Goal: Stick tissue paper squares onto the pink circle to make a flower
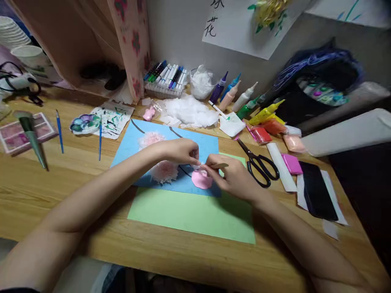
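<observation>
On a blue sheet [146, 187] lies a flat pink clay disc [201, 180] with whitish fluff at its upper edge. Just above it the fingertips of both hands meet. My left hand [185, 152] is closed in a pinch on a tiny pale bit that I cannot make out. Between thumb and fingers my right hand [233, 177] grips a thin wooden stick [219, 165]. Two fluffy pink pom-pom shapes, one [164, 171] below my left wrist and another [151, 139] beyond it, sit beside dark painted lines.
A green sheet [189, 211] lies under the blue one. Black scissors [259, 162], a phone [317, 191] and clay packets [261, 134] are on the right. Behind are white cotton [192, 112], paint bottles [230, 95] and markers [166, 77]. Brushes [33, 138] lie left.
</observation>
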Demonstrator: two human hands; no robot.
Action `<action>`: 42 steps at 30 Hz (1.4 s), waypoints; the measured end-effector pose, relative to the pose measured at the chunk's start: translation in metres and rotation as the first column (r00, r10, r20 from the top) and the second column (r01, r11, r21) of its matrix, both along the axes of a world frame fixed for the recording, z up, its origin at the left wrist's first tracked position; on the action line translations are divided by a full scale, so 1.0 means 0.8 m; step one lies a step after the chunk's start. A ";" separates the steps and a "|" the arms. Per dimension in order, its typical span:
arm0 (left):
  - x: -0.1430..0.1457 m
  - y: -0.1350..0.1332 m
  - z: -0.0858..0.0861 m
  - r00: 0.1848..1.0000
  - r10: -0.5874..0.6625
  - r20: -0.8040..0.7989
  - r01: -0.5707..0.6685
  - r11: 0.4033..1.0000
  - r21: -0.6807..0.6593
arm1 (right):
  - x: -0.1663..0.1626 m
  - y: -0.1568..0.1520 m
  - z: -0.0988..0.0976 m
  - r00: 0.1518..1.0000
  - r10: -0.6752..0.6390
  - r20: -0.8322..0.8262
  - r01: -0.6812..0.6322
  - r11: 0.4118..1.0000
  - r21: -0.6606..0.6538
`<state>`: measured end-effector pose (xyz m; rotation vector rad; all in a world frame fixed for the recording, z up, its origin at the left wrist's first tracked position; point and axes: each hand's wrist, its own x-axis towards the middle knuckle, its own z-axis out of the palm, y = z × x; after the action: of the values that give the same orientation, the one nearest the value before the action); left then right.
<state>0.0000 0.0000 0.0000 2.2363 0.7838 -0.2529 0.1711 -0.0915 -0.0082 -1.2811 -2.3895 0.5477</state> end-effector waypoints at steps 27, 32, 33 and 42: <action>0.005 -0.009 -0.012 0.999 0.048 0.020 -0.050 0.996 0.071 | 0.012 -0.017 0.030 0.995 -0.087 -0.046 0.076 0.978 -0.195; 0.005 -0.005 -0.011 0.999 0.037 0.013 -0.037 0.998 0.053 | 0.012 -0.016 0.030 0.989 -0.146 -0.038 0.131 0.955 -0.264; 0.005 -0.005 -0.010 0.999 0.033 0.007 -0.033 0.998 0.059 | 0.013 -0.016 0.030 0.989 -0.141 -0.038 0.126 0.956 -0.265; 0.003 -0.010 -0.006 1.000 0.024 0.017 -0.025 0.998 0.057 | 0.012 -0.014 0.023 0.993 -0.116 -0.019 0.109 0.969 -0.221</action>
<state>0.0027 -0.0079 -0.0046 2.2783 0.8185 -0.2029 0.1810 -0.1030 0.0102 -1.4781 -2.2624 0.8092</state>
